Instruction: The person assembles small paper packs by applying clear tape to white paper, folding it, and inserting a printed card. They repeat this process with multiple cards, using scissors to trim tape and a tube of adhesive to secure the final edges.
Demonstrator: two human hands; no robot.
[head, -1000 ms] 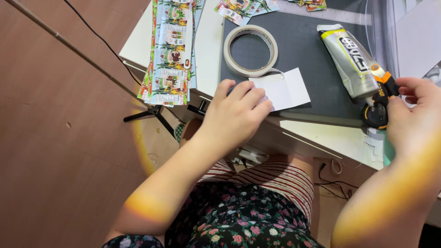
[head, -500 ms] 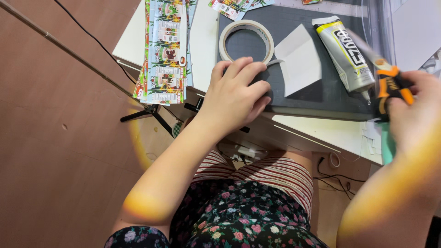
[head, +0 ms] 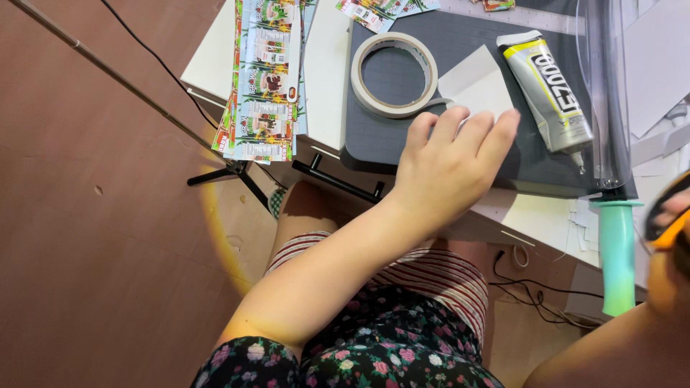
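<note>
Resting flat on the dark cutting mat (head: 402, 144), the left hand (head: 449, 169) is spread open with its fingertips (head: 460, 118) laid on the lower edge of a folded white card (head: 478, 86); nothing is gripped, the card is only pressed down. Just beside the card, to its left, a roll of pale tape (head: 394, 74) lies on the mat, and to its right a grey tube of glue (head: 550, 93) lies with its nozzle pointing toward the near edge of the bench (head: 327, 72). As far as can be judged, the card is already cut and folded, while the glue and the tape are untouched, so any joining appears to be left undone. A stack of printed colour strips (head: 266, 79) hangs over the bench's left edge, well apart from the hand. The right hand (head: 668, 219) is cut off at the frame's right edge; an orange-and-black handle is seen against it, but whether it is closed round that handle cannot be told. A clear strip ending in a green handle (head: 617, 255) stands near it, its nature hard to make out.
</note>
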